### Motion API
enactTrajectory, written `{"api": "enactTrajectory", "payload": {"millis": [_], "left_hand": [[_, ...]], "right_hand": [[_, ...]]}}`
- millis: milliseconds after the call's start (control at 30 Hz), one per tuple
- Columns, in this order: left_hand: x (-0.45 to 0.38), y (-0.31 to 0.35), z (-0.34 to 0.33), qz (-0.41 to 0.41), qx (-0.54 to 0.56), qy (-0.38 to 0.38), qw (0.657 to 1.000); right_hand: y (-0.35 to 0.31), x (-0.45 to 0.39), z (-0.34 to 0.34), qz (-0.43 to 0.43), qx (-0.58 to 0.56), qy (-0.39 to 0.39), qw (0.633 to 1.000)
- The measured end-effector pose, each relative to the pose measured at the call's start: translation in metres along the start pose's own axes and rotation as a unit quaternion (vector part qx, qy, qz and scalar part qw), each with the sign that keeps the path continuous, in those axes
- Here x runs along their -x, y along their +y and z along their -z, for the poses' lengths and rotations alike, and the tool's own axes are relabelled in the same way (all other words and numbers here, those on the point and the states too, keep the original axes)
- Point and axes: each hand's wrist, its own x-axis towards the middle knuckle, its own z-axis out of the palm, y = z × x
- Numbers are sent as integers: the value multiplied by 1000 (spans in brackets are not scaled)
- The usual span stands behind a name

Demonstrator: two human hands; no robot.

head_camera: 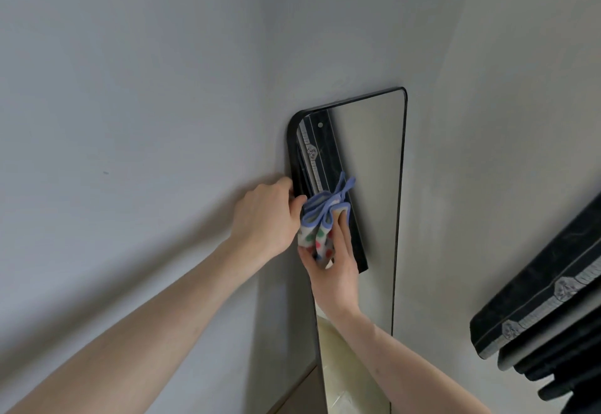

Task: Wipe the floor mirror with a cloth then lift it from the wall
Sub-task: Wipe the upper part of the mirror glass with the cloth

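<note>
The right hand's [335, 264] fingers [341, 231] lay fairly straight and close together against the glass, just below the middle of the frame, pinning a bunched cloth [322, 221] between them and the thumb; the fingertips were buried under the cloth's folds, so how far they curled could not be told. The cloth was white with coloured dots and a lilac-blue edging, and one loop of edging stood up from its top. To its left, the left hand [260, 215] gripped the floor mirror's [374, 186] dark frame at its left edge, with the thumb on the front side beside the cloth and the other fingers wrapped out of sight behind the frame, between it and the wall [130, 88]. Both bare forearms ran down to the lower left and lower middle of the frame and were cut off there. The mirror stood tall and narrow with rounded top corners, leaning on the grey wall at the centre; its lower end ran off the bottom edge, and whether its base touched the floor was not visible. The upper left of the glass reflected a dark strip with a pale patterned band. A matching dark object with a pale patterned trim [553, 299] sat at the lower right, partly cut off by the frame edge and hard to identify.
</note>
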Motion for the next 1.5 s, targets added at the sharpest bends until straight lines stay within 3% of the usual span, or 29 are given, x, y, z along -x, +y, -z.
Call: {"api": "enactTrajectory", "payload": {"millis": [233,333,467,633,800,1033,1333,1500], "left_hand": [[10,-7,8,-54,-60,3,997],[18,-3,24,-158,-40,93,982],[9,-3,38,-301,-79,179,934],[-7,-1,46,-266,-193,169,929],[-14,-1,42,-227,-251,145,930],[-19,-9,34,-240,-250,141,927],[-22,-1,32,-210,-256,162,930],[-22,0,29,-199,-267,166,928]], "right_hand": [[66,68,0,-121,37,-34,991],[67,69,4,-127,31,-26,991],[41,42,7,-48,46,-13,998],[4,4,6,18,50,-2,999],[31,23,-3,11,70,-30,997],[72,59,2,-60,47,-56,996],[35,19,-1,39,49,-60,996],[66,21,7,47,60,-97,992]]}}
